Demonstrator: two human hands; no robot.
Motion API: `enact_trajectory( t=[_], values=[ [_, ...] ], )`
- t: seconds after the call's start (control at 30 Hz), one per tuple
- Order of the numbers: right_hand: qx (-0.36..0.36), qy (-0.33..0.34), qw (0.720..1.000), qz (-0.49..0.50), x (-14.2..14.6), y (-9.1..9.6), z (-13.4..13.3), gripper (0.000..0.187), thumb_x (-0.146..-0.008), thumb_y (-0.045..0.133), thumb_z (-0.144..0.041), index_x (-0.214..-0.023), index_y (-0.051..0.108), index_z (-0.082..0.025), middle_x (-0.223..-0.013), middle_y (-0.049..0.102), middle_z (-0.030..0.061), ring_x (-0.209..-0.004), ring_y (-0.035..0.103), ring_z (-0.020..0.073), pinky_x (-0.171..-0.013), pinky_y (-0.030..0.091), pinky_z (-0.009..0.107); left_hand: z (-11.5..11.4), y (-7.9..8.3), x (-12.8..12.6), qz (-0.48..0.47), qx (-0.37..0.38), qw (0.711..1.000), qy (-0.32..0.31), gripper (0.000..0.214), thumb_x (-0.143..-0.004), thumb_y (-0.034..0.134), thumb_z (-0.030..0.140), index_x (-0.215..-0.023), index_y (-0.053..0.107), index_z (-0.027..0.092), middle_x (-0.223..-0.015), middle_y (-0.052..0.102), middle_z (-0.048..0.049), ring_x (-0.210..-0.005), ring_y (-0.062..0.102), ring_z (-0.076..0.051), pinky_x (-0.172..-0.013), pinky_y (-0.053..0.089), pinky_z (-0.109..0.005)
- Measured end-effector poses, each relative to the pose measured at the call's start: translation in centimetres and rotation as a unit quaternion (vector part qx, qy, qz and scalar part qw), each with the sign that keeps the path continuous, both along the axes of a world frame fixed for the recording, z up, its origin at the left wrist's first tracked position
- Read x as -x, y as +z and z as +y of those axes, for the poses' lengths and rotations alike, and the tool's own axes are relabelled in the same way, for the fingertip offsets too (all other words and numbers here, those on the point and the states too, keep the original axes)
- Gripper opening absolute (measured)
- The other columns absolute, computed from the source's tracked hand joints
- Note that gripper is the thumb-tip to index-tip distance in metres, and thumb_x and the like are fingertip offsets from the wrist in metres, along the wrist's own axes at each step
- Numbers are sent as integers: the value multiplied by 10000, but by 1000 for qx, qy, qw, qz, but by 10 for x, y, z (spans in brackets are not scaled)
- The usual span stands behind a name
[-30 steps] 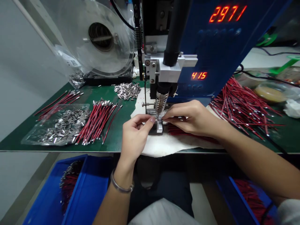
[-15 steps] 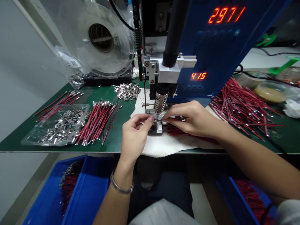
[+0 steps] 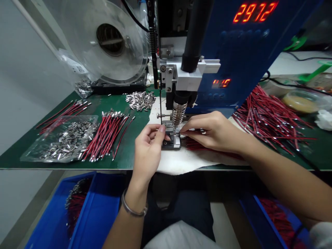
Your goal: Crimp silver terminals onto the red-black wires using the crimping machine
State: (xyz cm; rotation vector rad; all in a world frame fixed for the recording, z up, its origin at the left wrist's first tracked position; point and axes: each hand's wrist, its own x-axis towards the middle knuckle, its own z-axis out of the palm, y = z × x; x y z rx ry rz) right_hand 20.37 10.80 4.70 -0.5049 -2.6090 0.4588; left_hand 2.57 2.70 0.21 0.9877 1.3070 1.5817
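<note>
My right hand (image 3: 214,133) is closed in a pinch at the right side of a small metal fixture (image 3: 176,141), on a thin wire mostly hidden by the fingers. Just left of the fixture, my left hand (image 3: 149,147) has thumb and forefinger pressed together; whatever is between them is hidden. Directly above the fixture stands the spring-wrapped tip (image 3: 178,114) of a soldering machine. A bundle of red and black wires (image 3: 193,144) lies under my right hand on white paper (image 3: 178,165).
On the left are small metal caps (image 3: 140,101), a clear bag (image 3: 70,141) of metal parts, and red wires (image 3: 107,136). A large wire pile (image 3: 264,117) lies right. The blue machine housing (image 3: 233,52) rises behind. Blue bins (image 3: 103,204) sit below the table edge.
My left hand has drawn slightly left, away from the fixture, showing more of it. My right hand has stayed nearly still. The upper red display went from 2971 to 2972.
</note>
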Motion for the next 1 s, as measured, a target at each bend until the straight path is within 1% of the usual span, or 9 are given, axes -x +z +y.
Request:
enact_trajectory(
  t=[0.13, 0.3, 0.47, 0.63, 0.73, 0.9, 1.0],
  values=[
    [-3, -1, 1000, -5, 0, 0, 0, 155, -848, 546, -117, -893, 694, -124, -790, 681, 66, -670, 607, 128, -618, 427, 223, -1, -2, 1, 6, -2, 1000, -5, 209, -829, 628, 378, -847, 609, 171, -718, 637, -30, -489, 467, -56, -439, 330, -179],
    [-8, -3, 1000, -4, 0, -1, 0, 152, -844, 548, -111, -894, 691, -130, -797, 685, 64, -672, 607, 126, -619, 430, 219, 0, -1, 0, 11, -4, 1000, -5, 226, -822, 629, 387, -809, 605, 162, -700, 625, -32, -493, 478, -66, -440, 338, -191],
    [-4, -3, 1000, -6, 0, 0, 0, 147, -852, 548, -125, -895, 689, -134, -799, 688, 63, -671, 610, 125, -621, 436, 218, 1, -1, 1, 13, -2, 1000, -8, 209, -824, 624, 382, -813, 593, 175, -701, 627, -16, -426, 394, -45, -410, 282, -196],
    [-7, -3, 1000, -10, 0, 0, 1, 151, -849, 547, -128, -895, 691, -134, -806, 690, 65, -680, 616, 129, -626, 438, 222, 1, 0, 1, -14, -1, 1000, -4, 213, -845, 594, 388, -866, 516, 191, -669, 633, -2, -379, 303, -37, -380, 212, -193],
    [-6, -3, 1000, -7, -1, -1, 1, 151, -847, 547, -126, -895, 691, -127, -807, 690, 69, -682, 620, 130, -627, 436, 222, 2, 1, 0, -27, -4, 1000, -8, 207, -849, 590, 370, -838, 491, 188, -649, 625, 6, -377, 295, -34, -381, 213, -189],
    [3, -3, 1000, -6, 0, -2, 1, 142, -858, 544, -142, -900, 679, -135, -827, 690, 67, -708, 624, 136, -640, 440, 225, 2, 2, 0, -23, -4, 1000, -8, 201, -853, 586, 361, -807, 500, 185, -639, 609, 16, -371, 288, -26, -383, 224, -188],
    [0, -5, 1000, -8, 1, -2, 1, 140, -861, 543, -148, -907, 675, -134, -836, 688, 71, -716, 622, 138, -648, 444, 229, 2, 1, 0, -14, -4, 1000, -9, 211, -856, 578, 374, -792, 504, 188, -630, 597, 16, -382, 333, -34, -392, 254, -189]
  ],
)
